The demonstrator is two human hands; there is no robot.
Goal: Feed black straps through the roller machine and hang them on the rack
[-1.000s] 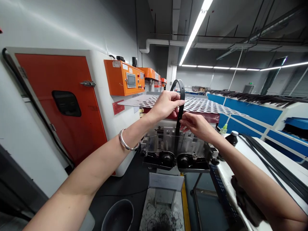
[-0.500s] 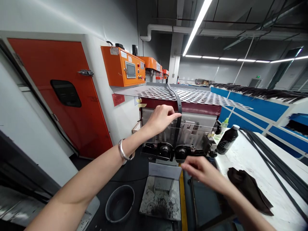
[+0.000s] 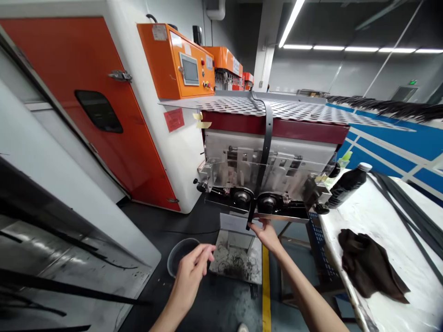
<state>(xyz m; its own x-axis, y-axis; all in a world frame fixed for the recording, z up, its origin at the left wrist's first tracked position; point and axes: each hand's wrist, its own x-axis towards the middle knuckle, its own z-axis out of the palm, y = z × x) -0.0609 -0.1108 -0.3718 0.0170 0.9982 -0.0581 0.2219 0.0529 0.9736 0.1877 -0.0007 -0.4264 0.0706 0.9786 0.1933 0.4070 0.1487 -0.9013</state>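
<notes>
Right hand [image 3: 267, 235] has its fingertips at the bottom of the black strap [image 3: 266, 143], can't tell if it's pinching; left hand [image 3: 193, 271] is just loosely half-curled, over to the left.

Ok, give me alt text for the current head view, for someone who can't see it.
A person's right hand touches the lower end of a black strap that lies over a perforated panel and hangs in front of a machine. The empty left hand shows in front of a round tub.
</notes>
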